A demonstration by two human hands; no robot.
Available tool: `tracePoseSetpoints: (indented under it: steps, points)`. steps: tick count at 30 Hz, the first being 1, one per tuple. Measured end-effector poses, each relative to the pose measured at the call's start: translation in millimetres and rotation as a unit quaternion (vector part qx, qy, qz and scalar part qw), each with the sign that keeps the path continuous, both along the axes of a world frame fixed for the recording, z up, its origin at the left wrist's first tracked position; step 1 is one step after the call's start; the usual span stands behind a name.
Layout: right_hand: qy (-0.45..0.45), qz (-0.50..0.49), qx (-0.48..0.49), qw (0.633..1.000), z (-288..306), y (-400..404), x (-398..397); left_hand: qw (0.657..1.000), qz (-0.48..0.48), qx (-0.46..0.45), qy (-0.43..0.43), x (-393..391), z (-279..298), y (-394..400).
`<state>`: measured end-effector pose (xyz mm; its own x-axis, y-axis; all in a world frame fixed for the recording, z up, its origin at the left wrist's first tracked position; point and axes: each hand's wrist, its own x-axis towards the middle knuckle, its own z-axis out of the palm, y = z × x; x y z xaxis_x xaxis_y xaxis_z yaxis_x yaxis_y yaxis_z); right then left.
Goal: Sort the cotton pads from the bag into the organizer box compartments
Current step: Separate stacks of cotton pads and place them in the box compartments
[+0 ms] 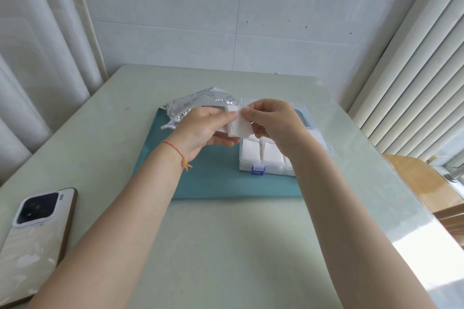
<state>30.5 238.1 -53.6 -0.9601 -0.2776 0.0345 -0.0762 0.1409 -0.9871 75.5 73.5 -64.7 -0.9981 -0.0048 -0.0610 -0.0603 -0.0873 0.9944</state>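
Pale green worktop (226, 246) against a tiled wall; on it a teal mat (216, 178) carries a clear organizer box (247, 158), lid open, its near compartments filled with white cotton pads, and a crumpled foil-lined bag (198, 103) lies at the mat's far left, contents hidden. Above the box, both hands hold a small stack of cotton pads (239, 128): white, square, flat, edges slightly fanned. Left hand (203, 130) cups the stack from below, right hand (273, 125) pinches its top edge, faces near upright; long axis indeterminate.
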Motion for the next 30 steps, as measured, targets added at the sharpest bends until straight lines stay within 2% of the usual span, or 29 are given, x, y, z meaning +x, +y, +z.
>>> tracePoseSetpoints:
  steps: [2,5,8,11,15,22,27,30]
  points:
    - [-0.005,-0.019,0.003,1.0,0,-2,-1,1.0,0.016,0.014,0.002,0,-1,0]
    - [-0.051,-0.032,-0.019,0.998,2,-1,-2,0.994,0.003,0.108,-0.009,-1,1,-4]
    - [-0.119,0.059,-0.049,0.99,-1,3,-2,0.984,-0.041,0.172,-0.025,1,4,-7]
    - [-0.133,0.128,-0.045,0.982,-3,2,-1,0.981,-0.068,0.178,-0.036,2,3,-6]
    - [-0.11,0.151,-0.019,0.982,-3,1,1,0.984,-0.107,0.141,-0.036,0,0,-5]
    - [-0.122,0.075,-0.042,0.989,-8,-6,3,0.986,-0.125,0.099,-0.038,1,-1,-2]
    - [-0.068,-0.085,-0.05,0.993,-1,10,-9,0.996,-0.022,0.079,-0.032,-2,-3,-2]
    - [-0.026,-0.086,-0.038,0.995,8,26,-14,0.998,0.008,0.062,-0.032,-4,-6,-5]
